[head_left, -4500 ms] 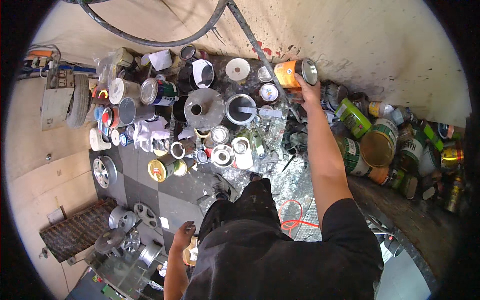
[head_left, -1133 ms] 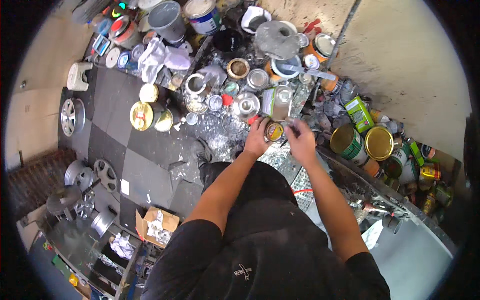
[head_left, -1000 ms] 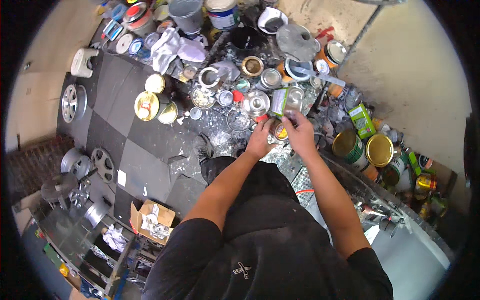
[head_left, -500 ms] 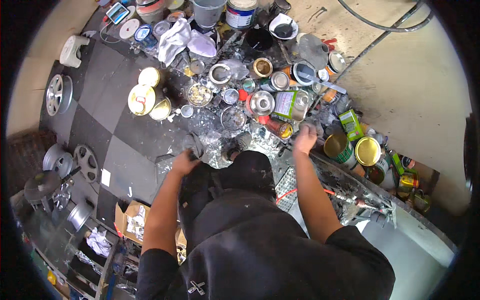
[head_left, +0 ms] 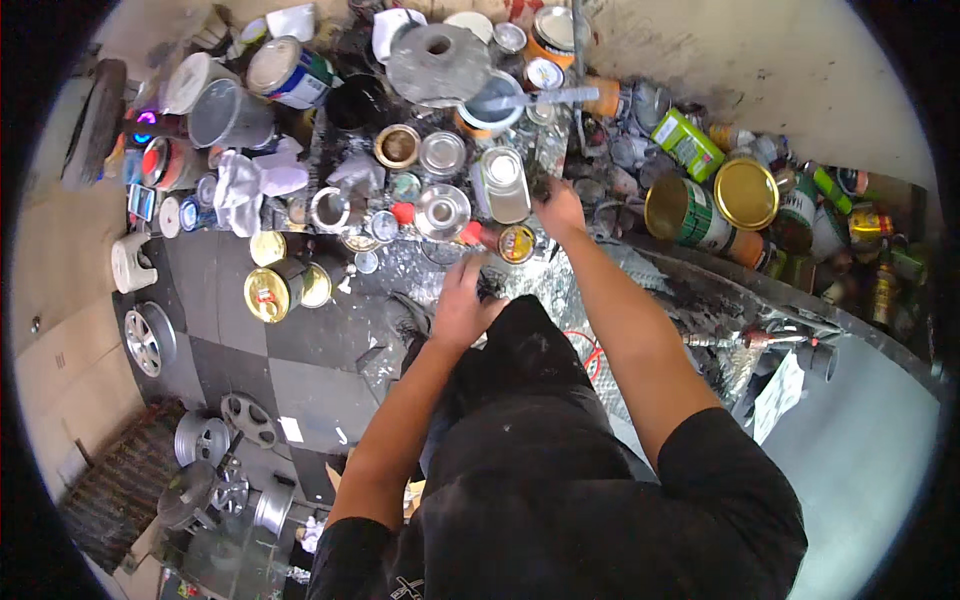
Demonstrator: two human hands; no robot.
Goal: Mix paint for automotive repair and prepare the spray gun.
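Note:
My left hand (head_left: 466,305) reaches below a small can (head_left: 516,242) with a round yellow top, fingers loosely stretched out and a little blurred, with nothing visible held. My right hand (head_left: 560,208) is just right of a silver rectangular can (head_left: 503,185); its fingertips are lost in dark clutter, so I cannot tell what they touch. Near the small can stand a silver round-lidded can (head_left: 441,212), a red cap (head_left: 403,213) and another silver can (head_left: 442,152). A grey plastic strip (head_left: 550,98) lies across a grey tub (head_left: 490,106) behind them.
Cans and green containers (head_left: 688,144) crowd the right, beside a dark ledge (head_left: 770,290). Buckets (head_left: 229,114) and rags (head_left: 240,190) fill the back left. Gold tins (head_left: 267,294) stand on grey floor tiles (head_left: 315,394). Wheel rims (head_left: 148,338) sit at left; a red hose (head_left: 590,350) lies by my legs.
The orange can held earlier is out of my right hand. Both hands left the small can; my left hand dropped by my leg, then rose again, while my right hand moved up beside the silver can.

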